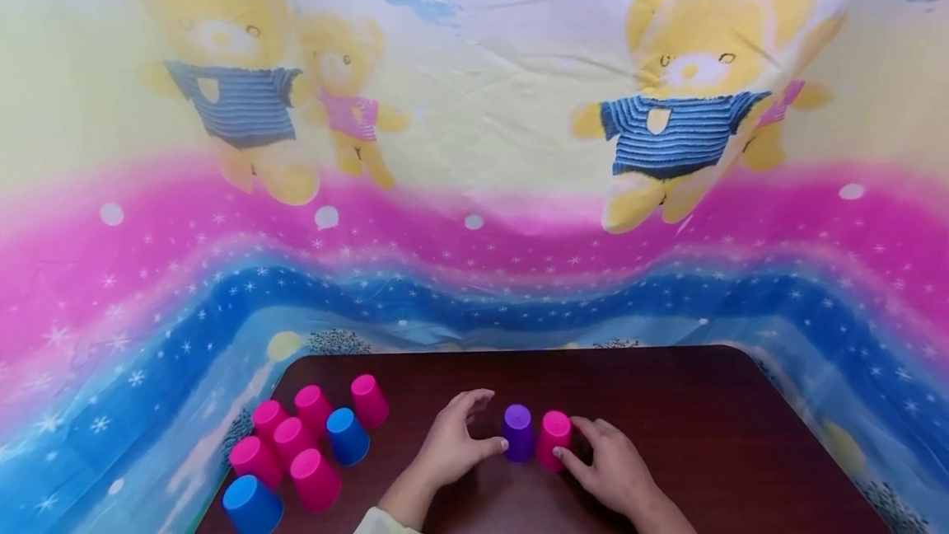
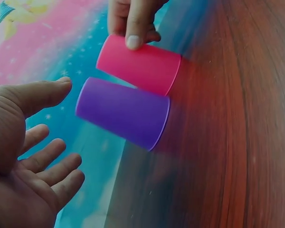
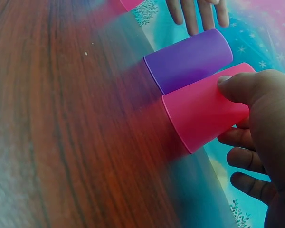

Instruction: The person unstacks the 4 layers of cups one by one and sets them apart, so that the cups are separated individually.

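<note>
An upside-down purple cup (image 1: 518,435) stands on the table beside a pink cup (image 1: 554,440), also upside down. My right hand (image 1: 615,468) pinches the pink cup, its thumb on the near side and the index finger round behind; the other fingers hang loosely, as the right wrist view shows. To the left of the purple cup is my left hand (image 1: 457,441), fingers spread and thumb tip close to the cup's side. In the left wrist view a gap shows between that hand (image 2: 42,147) and the purple cup (image 2: 123,113).
On the left of the dark wooden table (image 1: 704,427) stand several upside-down pink cups (image 1: 315,480), with a blue cup (image 1: 348,437) among them and another blue cup (image 1: 253,506) at the near left. A printed cloth (image 1: 474,147) with bears hangs behind the table's far edge.
</note>
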Action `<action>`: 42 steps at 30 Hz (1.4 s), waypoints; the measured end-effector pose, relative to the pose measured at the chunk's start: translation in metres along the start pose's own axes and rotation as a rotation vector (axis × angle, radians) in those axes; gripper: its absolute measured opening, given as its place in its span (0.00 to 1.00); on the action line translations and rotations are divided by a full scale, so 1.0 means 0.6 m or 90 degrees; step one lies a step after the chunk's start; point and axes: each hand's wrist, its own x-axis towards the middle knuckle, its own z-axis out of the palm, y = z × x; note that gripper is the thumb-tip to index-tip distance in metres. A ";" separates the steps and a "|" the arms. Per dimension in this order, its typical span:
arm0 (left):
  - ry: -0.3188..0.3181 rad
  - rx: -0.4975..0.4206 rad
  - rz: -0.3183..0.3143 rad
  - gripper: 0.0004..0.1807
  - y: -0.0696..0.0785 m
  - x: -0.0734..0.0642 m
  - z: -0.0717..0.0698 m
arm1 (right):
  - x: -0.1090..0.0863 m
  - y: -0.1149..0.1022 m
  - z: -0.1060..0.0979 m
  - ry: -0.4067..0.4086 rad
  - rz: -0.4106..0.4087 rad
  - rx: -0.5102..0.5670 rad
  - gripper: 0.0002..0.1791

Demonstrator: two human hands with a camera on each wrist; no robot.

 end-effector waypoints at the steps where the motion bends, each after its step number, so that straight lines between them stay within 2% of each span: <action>1: -0.006 0.003 -0.005 0.39 0.000 0.002 0.005 | 0.000 -0.001 0.000 -0.003 0.001 0.000 0.34; 6: -0.034 0.025 -0.035 0.40 0.002 0.010 0.025 | 0.002 -0.005 0.000 -0.014 0.005 0.008 0.34; 10: -0.044 0.068 -0.041 0.40 0.000 0.017 0.039 | 0.001 -0.003 0.000 -0.016 0.014 0.004 0.34; 20: -0.022 0.104 -0.041 0.33 0.000 0.022 0.066 | 0.000 -0.003 0.001 -0.028 0.021 0.008 0.36; 31: -0.008 0.109 -0.033 0.30 0.001 0.025 0.066 | 0.000 -0.002 -0.001 -0.019 0.016 0.008 0.35; 42: -0.008 0.079 -0.084 0.30 0.008 0.015 0.038 | 0.001 -0.003 -0.002 -0.023 0.023 0.001 0.36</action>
